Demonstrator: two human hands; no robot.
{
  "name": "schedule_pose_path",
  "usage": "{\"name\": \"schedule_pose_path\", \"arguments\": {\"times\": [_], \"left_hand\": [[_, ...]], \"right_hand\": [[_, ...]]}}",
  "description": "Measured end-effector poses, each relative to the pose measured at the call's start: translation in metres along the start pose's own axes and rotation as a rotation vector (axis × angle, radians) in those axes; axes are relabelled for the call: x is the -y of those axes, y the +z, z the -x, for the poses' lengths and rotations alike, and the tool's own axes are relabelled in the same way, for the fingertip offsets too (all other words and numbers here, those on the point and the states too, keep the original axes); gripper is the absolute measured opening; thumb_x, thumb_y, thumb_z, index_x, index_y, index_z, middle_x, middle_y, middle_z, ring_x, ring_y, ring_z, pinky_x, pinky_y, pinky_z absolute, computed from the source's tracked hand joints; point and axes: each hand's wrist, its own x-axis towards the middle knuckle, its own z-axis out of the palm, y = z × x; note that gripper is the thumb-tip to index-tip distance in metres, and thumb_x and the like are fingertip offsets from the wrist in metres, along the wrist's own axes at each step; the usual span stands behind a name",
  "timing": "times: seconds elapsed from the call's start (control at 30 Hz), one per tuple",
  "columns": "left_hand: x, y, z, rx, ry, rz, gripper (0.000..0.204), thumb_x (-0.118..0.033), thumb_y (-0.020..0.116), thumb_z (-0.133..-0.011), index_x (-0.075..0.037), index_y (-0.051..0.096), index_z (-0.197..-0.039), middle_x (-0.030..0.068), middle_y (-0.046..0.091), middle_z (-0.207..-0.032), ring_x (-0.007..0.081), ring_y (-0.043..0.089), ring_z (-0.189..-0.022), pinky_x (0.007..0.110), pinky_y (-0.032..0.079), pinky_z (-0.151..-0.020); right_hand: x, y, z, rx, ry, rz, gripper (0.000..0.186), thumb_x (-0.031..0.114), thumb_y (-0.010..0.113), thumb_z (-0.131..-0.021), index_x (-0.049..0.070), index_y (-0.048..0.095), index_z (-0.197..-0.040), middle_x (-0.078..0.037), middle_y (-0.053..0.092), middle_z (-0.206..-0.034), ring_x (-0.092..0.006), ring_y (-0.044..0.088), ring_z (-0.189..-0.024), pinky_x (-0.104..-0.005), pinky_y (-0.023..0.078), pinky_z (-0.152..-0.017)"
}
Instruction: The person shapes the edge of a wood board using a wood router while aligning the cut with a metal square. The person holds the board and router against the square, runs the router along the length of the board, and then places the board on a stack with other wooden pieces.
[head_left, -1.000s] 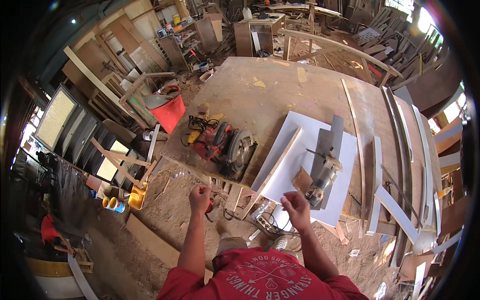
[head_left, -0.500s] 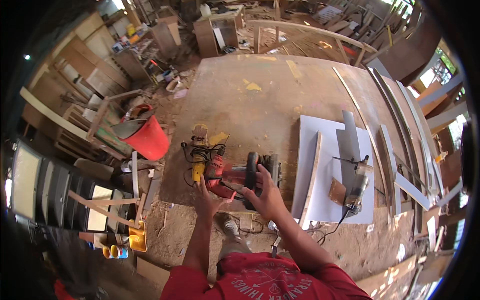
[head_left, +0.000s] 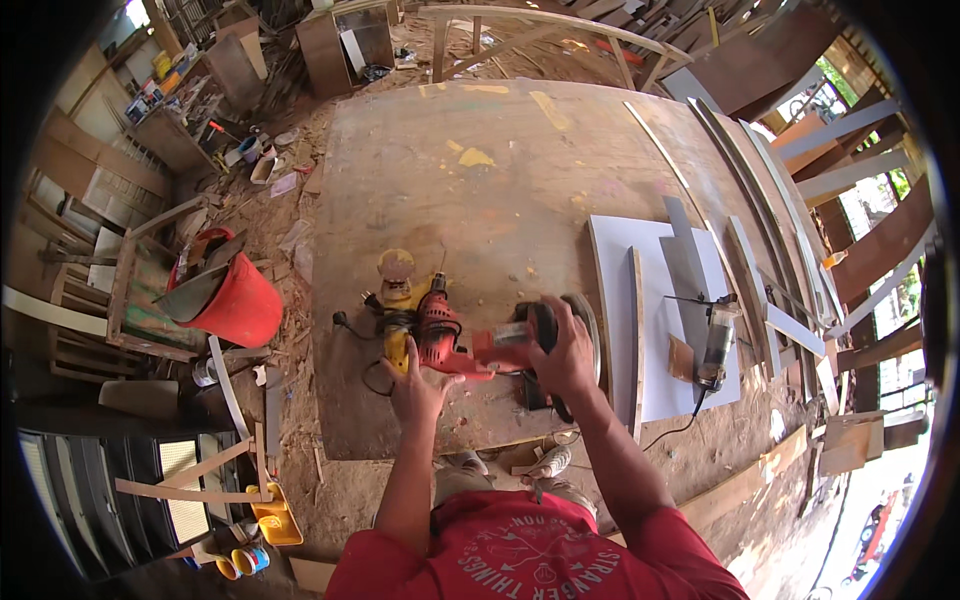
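My right hand [head_left: 568, 355] is wrapped over the black handle of a red-and-black power tool [head_left: 500, 347], which looks like a circular saw; motion blurs it. A round, disc-like part shows beyond my knuckles. Left of it, a red drill [head_left: 437, 325] lies on the wooden table with its chuck pointing away from me and a dark cord bunched over its body. Beside the drill rests a slim yellow power tool [head_left: 396, 345]. My left hand [head_left: 415, 392] is spread at the near ends of the yellow tool and the drill, fingertips against the yellow one, thumb by the drill's grip.
Right of the saw, a white board [head_left: 655, 400] carries a wood strip [head_left: 637, 330] and a corded router-like tool [head_left: 716, 345]. Long strips [head_left: 770, 220] line the table's right side. A red bucket [head_left: 240, 305] stands left of the table [head_left: 400, 150]. A yellow tray [head_left: 280, 520] lies lower left.
My right hand has moved right with the saw, away from the drill. My left hand stays by the yellow tool and drill. The whole view has shifted.
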Motion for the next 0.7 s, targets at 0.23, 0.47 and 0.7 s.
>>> {"name": "schedule_pose_path", "arguments": {"times": [0.23, 0.47, 0.7], "left_hand": [[-0.035, 0.015, -0.093, 0.006, 0.000, 0.007, 0.132, -0.076, 0.089, -0.064, -0.019, 0.034, -0.170, 0.0468, 0.032, -0.158, 0.0594, 0.048, -0.143, 0.056, 0.052, -0.109], [-0.068, 0.015, -0.185, -0.079, -0.047, -0.097, 0.131, -0.078, 0.087, -0.069, -0.022, 0.028, -0.173, 0.0444, 0.012, -0.170, 0.0543, 0.061, -0.133, 0.054, 0.059, -0.101], [-0.053, 0.055, -0.103, -0.199, 0.311, -0.015, 0.092, -0.063, 0.081, -0.088, -0.008, 0.048, -0.154, 0.0288, 0.052, -0.151, 0.0491, 0.059, -0.132, 0.056, 0.057, -0.099]], "right_hand": [[-0.023, 0.032, -0.140, 0.063, -0.017, -0.032, 0.052, 0.019, 0.074, -0.090, 0.011, 0.056, -0.139, -0.026, 0.072, -0.115, -0.0478, 0.066, -0.114, -0.0554, 0.053, -0.097], [-0.037, 0.023, -0.180, -0.058, -0.106, 0.016, 0.059, 0.029, 0.076, -0.095, 0.008, 0.057, -0.147, -0.023, 0.068, -0.132, -0.0451, 0.062, -0.128, -0.0493, 0.051, -0.107], [-0.111, -0.065, 0.075, -0.229, 0.304, 0.003, 0.038, 0.025, 0.078, -0.095, 0.008, 0.069, -0.128, -0.019, 0.069, -0.124, -0.0403, 0.063, -0.119, -0.0494, 0.051, -0.104]]}}
